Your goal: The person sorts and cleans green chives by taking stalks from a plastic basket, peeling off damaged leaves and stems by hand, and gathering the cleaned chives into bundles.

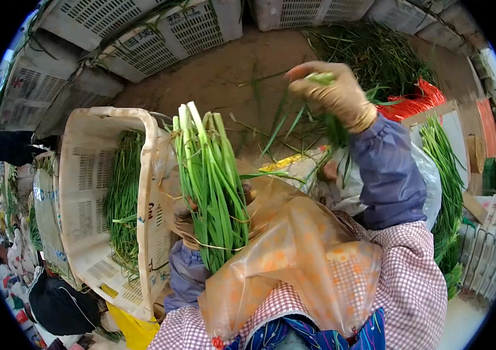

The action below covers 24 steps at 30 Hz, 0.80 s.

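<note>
My left hand, in a dirty glove, is wrapped round a bundle of green stalks with pale ends pointing up. The bundle stands over the orange see-through apron on my lap. At the upper right, my right hand, in a tan glove, is raised and closed round a few green stalks, whose leaves hang below the palm. The two hands are well apart. Loose leaves lie on the ground between them.
A white crate holding greens stands at the left. More crates line the back. A leaf pile and red strings lie at the upper right. Long green stalks lie at the right.
</note>
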Tool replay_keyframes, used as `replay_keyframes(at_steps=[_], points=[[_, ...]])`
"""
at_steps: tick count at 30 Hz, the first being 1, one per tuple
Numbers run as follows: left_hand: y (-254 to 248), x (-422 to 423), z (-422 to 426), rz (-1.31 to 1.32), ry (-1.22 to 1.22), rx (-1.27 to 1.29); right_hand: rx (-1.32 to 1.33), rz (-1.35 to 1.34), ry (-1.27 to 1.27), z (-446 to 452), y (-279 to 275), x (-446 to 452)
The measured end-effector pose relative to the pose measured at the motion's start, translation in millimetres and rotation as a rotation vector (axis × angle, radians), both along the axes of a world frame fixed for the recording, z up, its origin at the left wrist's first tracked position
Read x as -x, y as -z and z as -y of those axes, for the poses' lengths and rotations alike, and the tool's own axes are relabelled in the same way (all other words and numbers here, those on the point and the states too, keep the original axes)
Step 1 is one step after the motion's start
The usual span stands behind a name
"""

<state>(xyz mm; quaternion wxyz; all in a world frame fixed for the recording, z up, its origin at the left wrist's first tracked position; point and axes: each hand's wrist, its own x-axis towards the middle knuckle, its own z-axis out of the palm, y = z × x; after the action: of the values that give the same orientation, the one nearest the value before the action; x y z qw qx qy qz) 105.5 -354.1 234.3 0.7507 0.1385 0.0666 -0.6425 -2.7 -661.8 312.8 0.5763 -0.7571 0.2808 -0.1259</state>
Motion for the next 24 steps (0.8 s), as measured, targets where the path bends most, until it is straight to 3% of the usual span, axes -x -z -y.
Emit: replay_keyframes(at_steps=[1, 2, 6, 12, 16, 19, 20, 23, 24], points=[[0, -1, 2, -0.052, 0.040, 0.019, -0.034, 0.065, -0.115, -18, -14, -5], [-2, -3, 2, -0.042, 0.028, 0.032, -0.235, -0.009, -0.142, -38, -26, -11], [-2, -8, -7, 0.089, -0.120, 0.038, -0.522, 0.125, -0.370, -69, 4, -32], [-8, -11, -7, 0.116, -0.166, 0.065, -0.566, 0.070, -0.278, -60, 20, -13], [-9, -6, 0, 0.084, -0.116, 0.085, -0.407, 0.021, -0.357, -53, 19, 0], [-11, -3, 3, 0.085, -0.081, 0.095, 0.004, 0.103, -0.319, -50, 24, 1], [-11, -2, 3, 0.089, -0.078, 0.094, 0.005, 0.104, -0.315, -51, 27, 1], [-13, 0, 5, 0.092, -0.071, 0.092, 0.574, 0.054, -0.128, -46, 35, 2], [-13, 0, 6, 0.091, -0.072, 0.093, 0.573, 0.057, -0.129, -37, 44, 3]])
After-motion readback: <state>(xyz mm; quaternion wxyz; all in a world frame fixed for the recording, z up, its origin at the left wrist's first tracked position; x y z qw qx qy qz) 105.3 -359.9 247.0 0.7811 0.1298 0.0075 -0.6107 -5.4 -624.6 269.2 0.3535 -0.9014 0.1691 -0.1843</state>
